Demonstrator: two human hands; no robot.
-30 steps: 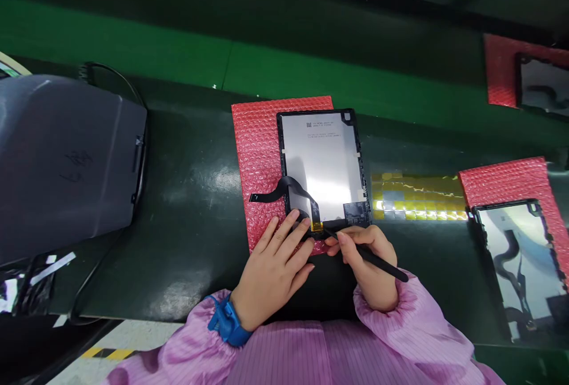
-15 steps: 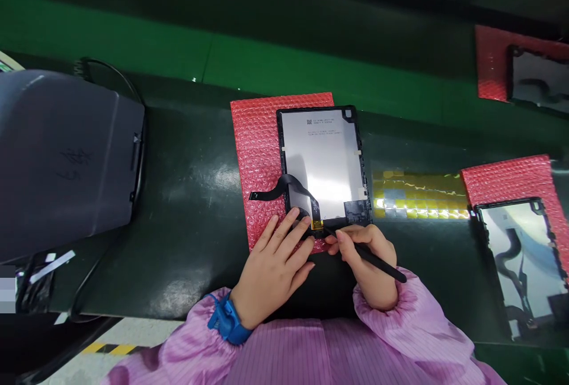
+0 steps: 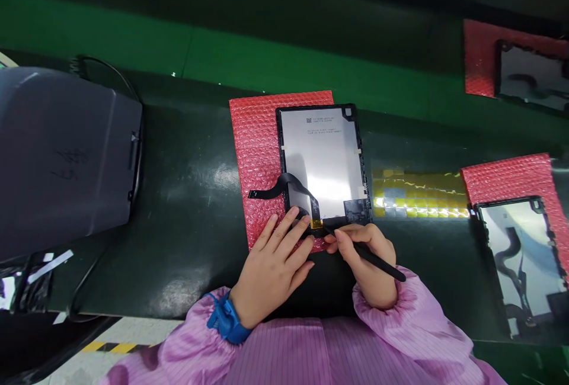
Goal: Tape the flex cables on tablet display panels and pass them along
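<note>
A tablet screen panel (image 3: 326, 157) with a silvery back and black frame lies on a red bubble-wrap sheet (image 3: 253, 136). From its lower edge a black flex cable (image 3: 300, 186) curves off to the left. Yellow tape (image 3: 316, 224) covers the cable's lower end. My left hand (image 3: 275, 266) rests flat, fingers spread, its fingertips on the panel's lower left edge. Held like a pen in my right hand (image 3: 367, 260) is a pair of black tweezers (image 3: 377, 262), the tip at the yellow tape. Whether the tip touches the tape, I cannot tell.
Right of the panel lies a strip of yellow tape pieces (image 3: 418, 195). Beyond it, a second panel (image 3: 520, 254) rests on red bubble wrap, and another panel (image 3: 531, 77) lies at the far right. A large grey case (image 3: 66, 154) with a cable stands at left.
The view has shifted slightly. Both hands, the tweezers and the panel hold nearly the same positions, with the tweezers' tip still at the yellow tape.
</note>
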